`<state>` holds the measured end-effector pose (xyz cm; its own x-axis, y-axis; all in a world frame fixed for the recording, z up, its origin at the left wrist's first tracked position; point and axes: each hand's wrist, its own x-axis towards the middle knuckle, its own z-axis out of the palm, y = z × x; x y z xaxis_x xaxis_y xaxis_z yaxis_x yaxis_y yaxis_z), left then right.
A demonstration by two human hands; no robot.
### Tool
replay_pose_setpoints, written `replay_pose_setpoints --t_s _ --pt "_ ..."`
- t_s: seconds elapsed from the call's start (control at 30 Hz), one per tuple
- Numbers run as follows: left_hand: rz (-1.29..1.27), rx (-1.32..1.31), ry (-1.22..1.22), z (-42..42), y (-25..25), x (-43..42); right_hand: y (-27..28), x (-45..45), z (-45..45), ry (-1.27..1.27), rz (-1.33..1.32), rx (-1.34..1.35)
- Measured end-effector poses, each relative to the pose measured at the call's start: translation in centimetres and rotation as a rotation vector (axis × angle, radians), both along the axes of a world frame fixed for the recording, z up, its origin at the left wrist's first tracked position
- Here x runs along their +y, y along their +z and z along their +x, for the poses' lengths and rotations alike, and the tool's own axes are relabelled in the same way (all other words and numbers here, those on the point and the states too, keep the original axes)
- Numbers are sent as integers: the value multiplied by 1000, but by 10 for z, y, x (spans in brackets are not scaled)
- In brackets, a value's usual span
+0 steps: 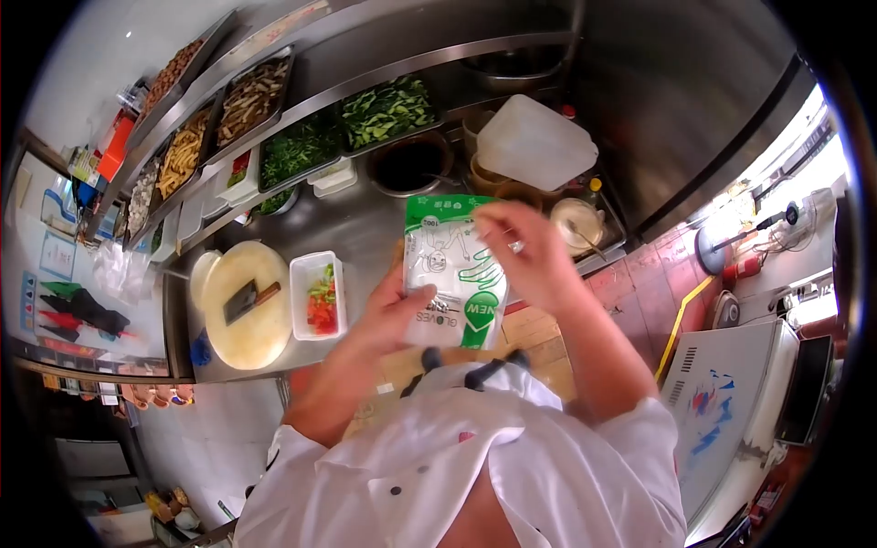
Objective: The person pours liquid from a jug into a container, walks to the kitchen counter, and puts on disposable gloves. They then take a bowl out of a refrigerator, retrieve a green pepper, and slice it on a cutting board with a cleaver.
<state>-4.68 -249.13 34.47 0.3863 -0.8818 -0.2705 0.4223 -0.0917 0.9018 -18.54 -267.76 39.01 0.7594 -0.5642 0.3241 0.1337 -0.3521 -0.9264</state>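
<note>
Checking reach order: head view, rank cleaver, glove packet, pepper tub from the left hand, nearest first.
1. Glove packet, held in the left hand
2. Pepper tub, left, on the counter
3. Cleaver, farther left, on the round board

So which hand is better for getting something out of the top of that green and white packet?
Probably the right hand: its fingers are up by the top corner of the packet. The left hand grips its lower side, thumb on the front, so it seems better for holding it steady.
</note>
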Motion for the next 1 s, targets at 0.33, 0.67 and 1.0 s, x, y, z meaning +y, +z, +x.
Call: replay_pose_setpoints --t_s 0.33,0.67,1.0 --pt "-160 -807 -74 39 -5 5 0 50 34 -43 -307 125" --pt "-226 -1212 -112 33 17 -2 -3 1 10 366 -168 274" --pt "2 -572 -387 47 55 -43 25 -18 8 492 221 459"
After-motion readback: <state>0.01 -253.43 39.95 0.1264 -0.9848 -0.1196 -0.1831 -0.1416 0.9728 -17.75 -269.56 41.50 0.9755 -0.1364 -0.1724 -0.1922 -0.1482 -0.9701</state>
